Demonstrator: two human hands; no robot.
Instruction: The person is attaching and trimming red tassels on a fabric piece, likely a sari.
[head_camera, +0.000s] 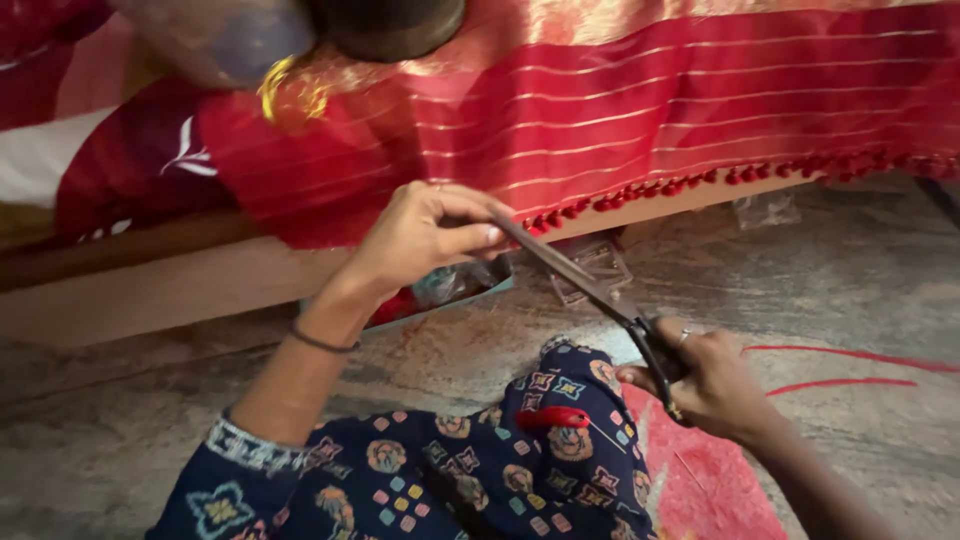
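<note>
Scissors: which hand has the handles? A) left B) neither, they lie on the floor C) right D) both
C: the right hand grips the dark handles of the scissors, while the left hand pinches near the blade tips by the red fabric.

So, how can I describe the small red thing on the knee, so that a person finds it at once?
Start at the big red cloth with gold stripes hanging over the wooden edge, then look down to the raised knee in dark blue patterned fabric. On top of that knee lies a small red tassel. It is plain bright red, unlike the flower print around it, and lies loose, unlike the tassels on the cloth hem.
</note>
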